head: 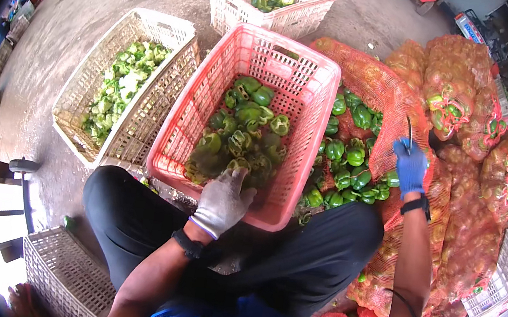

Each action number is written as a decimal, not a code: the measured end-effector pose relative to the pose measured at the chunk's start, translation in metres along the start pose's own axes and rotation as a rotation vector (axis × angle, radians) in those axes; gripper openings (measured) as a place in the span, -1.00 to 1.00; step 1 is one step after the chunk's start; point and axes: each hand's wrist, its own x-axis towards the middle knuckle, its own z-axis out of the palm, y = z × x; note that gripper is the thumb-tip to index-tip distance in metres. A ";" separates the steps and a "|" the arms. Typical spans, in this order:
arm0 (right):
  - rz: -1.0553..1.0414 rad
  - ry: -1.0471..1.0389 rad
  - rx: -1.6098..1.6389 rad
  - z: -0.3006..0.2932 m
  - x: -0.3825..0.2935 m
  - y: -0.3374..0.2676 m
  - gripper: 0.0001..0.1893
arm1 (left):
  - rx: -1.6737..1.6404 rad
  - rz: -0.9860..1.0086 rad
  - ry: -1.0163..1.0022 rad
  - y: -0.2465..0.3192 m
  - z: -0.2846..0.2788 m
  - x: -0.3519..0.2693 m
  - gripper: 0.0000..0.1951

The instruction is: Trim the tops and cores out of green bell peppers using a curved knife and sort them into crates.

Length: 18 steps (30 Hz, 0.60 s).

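Note:
My left hand (224, 200), in a greyish-white glove, reaches over the near end of a pink plastic crate (166, 147). Its thumb is spread from the fingers, and I see nothing held in it. Just beyond the fingertips lie green bell peppers (239, 142), several with their tops cored out. My right hand (410, 168), in a blue glove, grips a knife (409, 131) with the thin blade pointing up and away. It is above a red mesh sack (387, 94), right of a pile of whole green bell peppers (355, 155) spilling from the sack's mouth.
Left of the pink crate, a whitish crate (76, 82) holds pale-green pepper cores (122, 83). Another white crate (235, 11) with some green pieces stands behind. Filled mesh sacks (462, 224) crowd the right side. A grey crate (70, 274) is at lower left, near a green pepper (69, 223).

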 end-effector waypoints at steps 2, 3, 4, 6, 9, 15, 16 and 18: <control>0.094 -0.028 -0.361 0.004 -0.016 0.077 -0.52 | -0.001 0.067 0.063 -0.002 0.003 0.001 -0.55; 0.084 -0.036 -0.434 0.011 -0.024 0.103 -0.50 | -0.008 0.060 0.064 -0.002 0.003 0.002 -0.57; 0.071 -0.046 -0.503 0.022 -0.032 0.128 -0.48 | -0.013 0.048 0.064 -0.001 0.004 0.002 -0.58; 0.062 -0.046 -0.561 0.042 -0.036 0.160 -0.38 | 0.042 0.033 0.090 0.002 0.005 0.003 -0.60; 0.149 -0.116 -0.674 0.065 -0.035 0.202 -0.19 | 0.093 0.038 0.066 0.002 0.007 0.004 -0.59; 0.133 -0.045 -0.696 0.105 -0.032 0.245 -0.13 | 0.141 0.002 0.045 0.005 0.008 0.005 -0.58; 0.072 -0.004 -0.668 0.098 -0.034 0.255 -0.14 | 0.122 0.002 0.039 0.005 0.010 0.005 -0.57; 0.052 0.020 -0.544 0.098 -0.039 0.244 -0.18 | 0.113 -0.014 0.041 0.004 0.008 0.005 -0.56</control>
